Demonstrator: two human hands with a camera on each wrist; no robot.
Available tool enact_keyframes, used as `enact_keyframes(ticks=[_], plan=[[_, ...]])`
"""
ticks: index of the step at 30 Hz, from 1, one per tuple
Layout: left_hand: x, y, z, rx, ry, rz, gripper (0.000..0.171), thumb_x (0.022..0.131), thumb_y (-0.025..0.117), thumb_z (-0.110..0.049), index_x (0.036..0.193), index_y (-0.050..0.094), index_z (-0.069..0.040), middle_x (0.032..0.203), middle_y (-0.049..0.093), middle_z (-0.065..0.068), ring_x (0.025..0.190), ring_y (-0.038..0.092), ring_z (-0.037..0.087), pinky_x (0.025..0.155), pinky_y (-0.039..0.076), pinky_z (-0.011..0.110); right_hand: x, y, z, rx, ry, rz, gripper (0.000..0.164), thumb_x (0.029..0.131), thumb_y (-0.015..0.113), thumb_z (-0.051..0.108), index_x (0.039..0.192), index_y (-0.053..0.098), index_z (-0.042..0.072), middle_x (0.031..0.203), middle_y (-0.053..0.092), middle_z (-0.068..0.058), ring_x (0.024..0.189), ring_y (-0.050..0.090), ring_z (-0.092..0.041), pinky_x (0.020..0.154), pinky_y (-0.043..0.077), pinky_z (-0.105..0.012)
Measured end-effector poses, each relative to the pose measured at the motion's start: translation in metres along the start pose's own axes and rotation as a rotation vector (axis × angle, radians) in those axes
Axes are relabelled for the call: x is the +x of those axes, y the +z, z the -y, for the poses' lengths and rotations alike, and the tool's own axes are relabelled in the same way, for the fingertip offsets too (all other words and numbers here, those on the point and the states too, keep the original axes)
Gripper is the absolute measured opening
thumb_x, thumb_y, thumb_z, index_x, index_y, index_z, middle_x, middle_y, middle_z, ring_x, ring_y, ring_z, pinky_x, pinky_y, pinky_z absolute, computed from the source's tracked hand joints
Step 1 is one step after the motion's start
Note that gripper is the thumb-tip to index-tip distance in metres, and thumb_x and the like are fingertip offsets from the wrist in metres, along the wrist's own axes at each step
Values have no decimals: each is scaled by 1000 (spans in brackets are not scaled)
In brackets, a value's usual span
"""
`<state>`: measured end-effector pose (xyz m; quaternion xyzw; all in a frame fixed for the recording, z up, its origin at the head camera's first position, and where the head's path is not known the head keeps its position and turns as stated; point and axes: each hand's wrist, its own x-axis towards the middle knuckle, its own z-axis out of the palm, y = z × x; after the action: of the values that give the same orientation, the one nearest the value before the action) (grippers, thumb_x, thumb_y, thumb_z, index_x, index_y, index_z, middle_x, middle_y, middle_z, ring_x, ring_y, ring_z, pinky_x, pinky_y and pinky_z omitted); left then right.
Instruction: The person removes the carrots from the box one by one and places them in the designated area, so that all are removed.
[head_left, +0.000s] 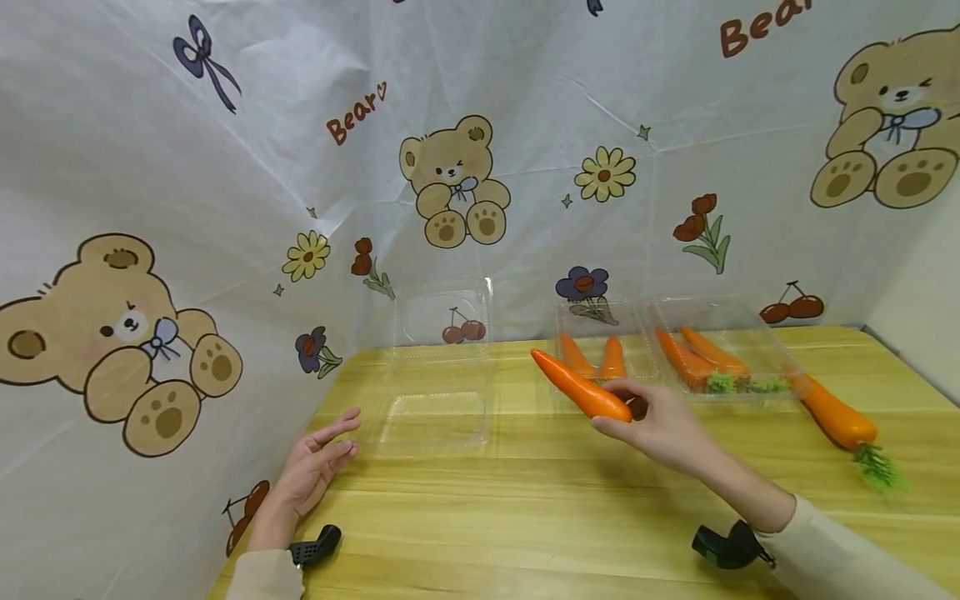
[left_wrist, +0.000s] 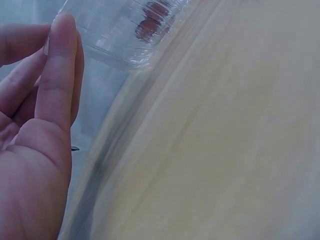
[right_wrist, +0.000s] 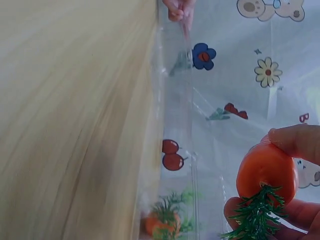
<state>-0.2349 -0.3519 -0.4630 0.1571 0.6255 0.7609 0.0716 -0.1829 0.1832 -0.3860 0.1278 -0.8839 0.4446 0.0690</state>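
Head, right hand: the right hand (head_left: 660, 421) grips a carrot (head_left: 581, 386) by its thick end, tip pointing to 10 o'clock above the table (head_left: 525, 500).
Head, left hand: the left hand (head_left: 311, 471) lies with fingers straight, holding nothing, just at 8 o'clock of the empty box (head_left: 438, 412).
Head, elsewhere: a filled box (head_left: 720, 354) at 1 o'clock; a loose carrot (head_left: 836, 417) at 3 o'clock.
Left wrist: straight fingers (left_wrist: 57, 70) beside clear plastic.
Right wrist: fingertips (right_wrist: 295, 140) pinch the carrot's leafy end.

My right hand (head_left: 660, 421) grips an orange carrot (head_left: 581, 386) with green fronds over the yellow wooden table (head_left: 525, 508), before a white bear-and-flower-patterned backdrop (head_left: 247, 167).
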Motion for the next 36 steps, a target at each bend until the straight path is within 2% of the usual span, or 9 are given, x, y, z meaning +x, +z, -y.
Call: enact_keyframes(ticks=[6, 13, 17, 28, 33, 36], plan=[[0, 1, 0, -1, -3, 1, 42, 103, 49, 10, 143, 44, 20, 153, 54, -10, 106, 69, 8, 95, 58, 22, -7, -18, -7, -94, 15, -65, 56, 89, 82, 39, 131, 68, 5, 102, 75, -9, 80, 65, -16, 60, 51, -26], [0, 2, 0, 7, 1, 0, 43, 103, 48, 10, 144, 40, 22, 153, 53, -11, 107, 69, 7, 94, 58, 21, -9, -41, -17, -128, 24, -107, 54, 90, 81, 39, 129, 68, 4, 102, 74, -13, 79, 65, -18, 60, 51, -26], [0, 2, 0, 6, 6, 3, 44, 103, 48, 10, 144, 39, 23, 153, 53, -10, 108, 68, 6, 94, 58, 21, -9, -56, -21, -159, 56, -136, 58, 90, 80, 41, 131, 66, 3, 103, 73, -16, 81, 64, -19, 59, 50, -26], [1, 1, 0, -19, 46, 67, 41, 104, 44, 12, 144, 45, 18, 156, 50, -9, 105, 67, 6, 95, 58, 20, -21, -83, -40, -209, 121, -159, 64, 93, 75, 46, 138, 61, 2, 108, 72, -21, 74, 60, -7, 53, 46, -27], [0, 2, 1, -6, 39, 39, 42, 104, 45, 12, 144, 41, 22, 155, 51, -9, 104, 68, 6, 94, 58, 21, -24, -95, -52, -257, 156, -180, 70, 93, 74, 50, 140, 60, 0, 115, 70, -25, 80, 60, -11, 55, 46, -25], [0, 1, 2, 0, 32, 18, 43, 103, 46, 11, 144, 38, 24, 154, 52, -9, 102, 68, 6, 93, 59, 21, -25, -101, -61, -250, 175, -185, 72, 93, 73, 50, 141, 58, -2, 119, 67, -27, 81, 59, -7, 54, 48, -25]])
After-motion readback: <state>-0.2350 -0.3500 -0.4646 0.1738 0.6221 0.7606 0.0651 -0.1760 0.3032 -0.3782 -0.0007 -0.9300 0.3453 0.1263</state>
